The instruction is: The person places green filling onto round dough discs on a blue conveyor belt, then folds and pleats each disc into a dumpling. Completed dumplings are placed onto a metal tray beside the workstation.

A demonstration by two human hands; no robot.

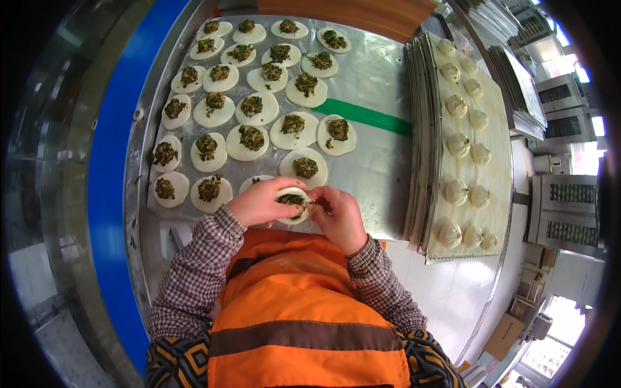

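A round white dough wrapper [298, 218] with dark green chopped filling is held up between my two hands at the table's near edge. My left hand [261, 204] cups it from the left, with the thumb over the filling. At its right rim, the thumb and fingers of my right hand [337, 215] pinch the dough. Just beyond my hands lies another filled wrapper [306, 167], flat on the metal table [372, 174]. A further wrapper [253, 182] is partly hidden behind my left hand. Several more flat wrappers topped with filling [251, 138] spread in rows to the left and far side.
At the right, a stack of trays [420, 142] carries a lined top tray [435, 107] with several pleated, closed buns [458, 145]. Green tape [369, 117] crosses the table. A blue strip [116, 161] runs along the left, and a wooden board [362, 14] stands at the far edge.
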